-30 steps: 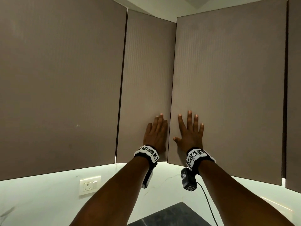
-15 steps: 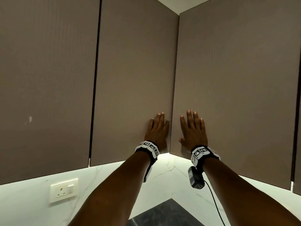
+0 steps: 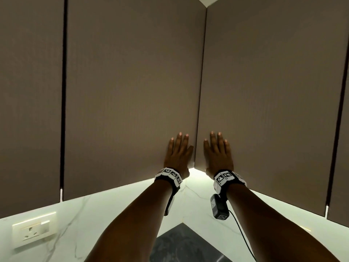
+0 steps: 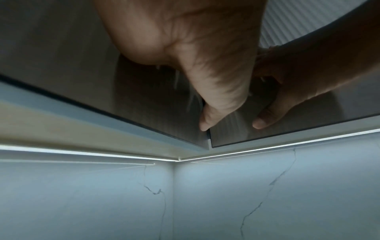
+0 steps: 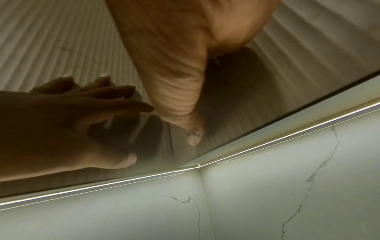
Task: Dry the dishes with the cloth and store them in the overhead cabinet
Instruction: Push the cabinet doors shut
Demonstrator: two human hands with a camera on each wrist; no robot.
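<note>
Two taupe overhead cabinet doors meet in a corner. My left hand [image 3: 178,152] lies flat with straight fingers on the left corner door [image 3: 132,91], near its lower right edge. My right hand [image 3: 218,152] presses flat on the right corner door [image 3: 273,91], near its lower left edge. In the left wrist view my left hand [image 4: 197,68] has its thumb at the door's corner, with the right hand [image 4: 287,91] beside it. The right wrist view has my right hand [image 5: 180,73] on the door and the left hand [image 5: 78,116] alongside. No dish or cloth is in sight.
More taupe doors stand at far left [image 3: 30,101] and far right [image 3: 343,129]. Below them runs a lit white marble backsplash [image 3: 85,214] with a wall socket [image 3: 34,231]. A dark countertop [image 3: 181,244] shows between my arms. A black cable [image 3: 243,237] hangs from my right wrist.
The two corner doors have swung in until their edges meet, both hands staying flat on them. The view has shifted so the socket sits further left.
</note>
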